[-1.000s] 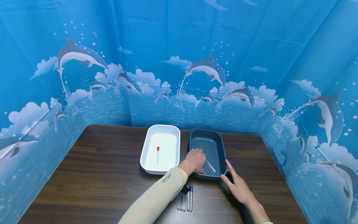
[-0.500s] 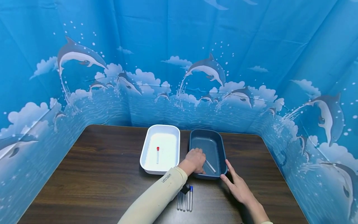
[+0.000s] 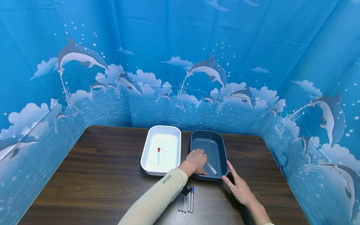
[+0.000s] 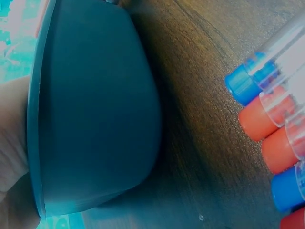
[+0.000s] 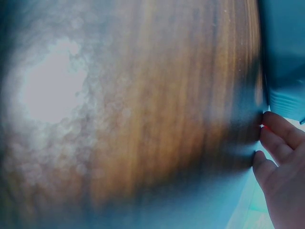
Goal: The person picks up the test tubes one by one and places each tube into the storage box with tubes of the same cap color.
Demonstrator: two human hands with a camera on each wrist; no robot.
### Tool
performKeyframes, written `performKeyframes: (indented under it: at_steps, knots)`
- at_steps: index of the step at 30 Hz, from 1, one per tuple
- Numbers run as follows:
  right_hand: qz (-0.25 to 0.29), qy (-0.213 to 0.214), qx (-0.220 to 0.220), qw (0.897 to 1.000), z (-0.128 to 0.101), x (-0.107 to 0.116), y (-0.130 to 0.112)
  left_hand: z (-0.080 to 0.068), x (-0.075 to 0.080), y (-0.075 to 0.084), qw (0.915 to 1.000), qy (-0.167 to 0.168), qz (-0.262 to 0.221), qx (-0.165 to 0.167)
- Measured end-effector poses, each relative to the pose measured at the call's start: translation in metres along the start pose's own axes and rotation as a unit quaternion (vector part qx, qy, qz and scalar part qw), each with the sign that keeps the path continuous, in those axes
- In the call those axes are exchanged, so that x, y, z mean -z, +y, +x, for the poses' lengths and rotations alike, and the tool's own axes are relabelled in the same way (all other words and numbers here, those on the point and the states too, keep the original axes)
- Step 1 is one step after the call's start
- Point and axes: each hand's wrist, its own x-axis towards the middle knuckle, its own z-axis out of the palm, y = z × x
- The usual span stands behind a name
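My left hand reaches into the dark blue bin, fingers curled over one end of a clear test tube that lies slanted on the bin floor. My right hand lies flat on the table, its straight fingers touching the bin's near right corner. In the right wrist view the fingertips meet the bin wall. The left wrist view shows the bin's outer wall and capped tubes beside it.
A white bin holding one red-capped tube stands left of the blue bin. Several tubes with blue and red caps lie in a row near the front edge of the dark wooden table. Blue dolphin-print curtains enclose three sides.
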Motion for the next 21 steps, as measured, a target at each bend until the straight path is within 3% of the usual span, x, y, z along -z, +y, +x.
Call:
performKeyframes:
  at_steps: [10,21]
  knots:
    - [-0.002,-0.003,0.000,1.000,-0.0004,-0.0002,0.0004,-0.0009,-0.0021,-0.0021,0.9998,0.021,-0.003,-0.003]
    - [-0.002,-0.014,-0.010,1.000,-0.0008,0.0012,-0.0015,-0.0068,0.0046,-0.0014,0.9959,0.090,-0.004,-0.002]
